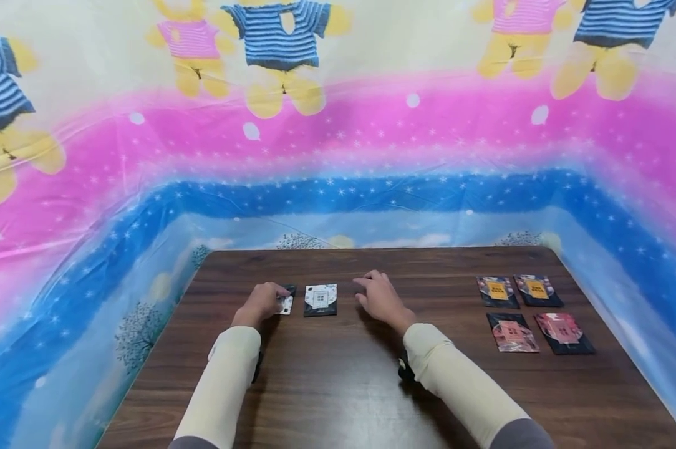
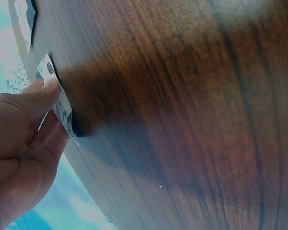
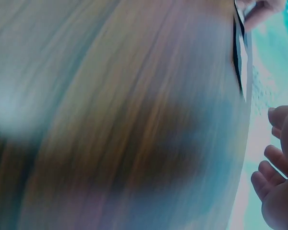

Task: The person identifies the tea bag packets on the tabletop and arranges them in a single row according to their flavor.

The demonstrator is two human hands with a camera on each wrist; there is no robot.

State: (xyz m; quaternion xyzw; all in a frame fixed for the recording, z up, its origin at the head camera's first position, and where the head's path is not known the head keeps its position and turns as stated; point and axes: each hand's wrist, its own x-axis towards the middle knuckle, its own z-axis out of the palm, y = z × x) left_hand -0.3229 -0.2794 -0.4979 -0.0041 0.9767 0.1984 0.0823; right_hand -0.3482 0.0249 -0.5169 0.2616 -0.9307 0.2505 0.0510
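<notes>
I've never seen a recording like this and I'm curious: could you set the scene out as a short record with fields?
Surface: brown table
Left hand: pinches a white-and-black packet
Right hand: holds nothing
Between the hands: second white-and-black packet
Right group: two yellow-labelled packets, beyond two red-labelled packets
Backdrop: patterned cloth

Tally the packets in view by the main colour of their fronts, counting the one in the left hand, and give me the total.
White packets: 2, one of them in the left hand
Yellow-labelled packets: 2
Red packets: 2
Total: 6
</notes>
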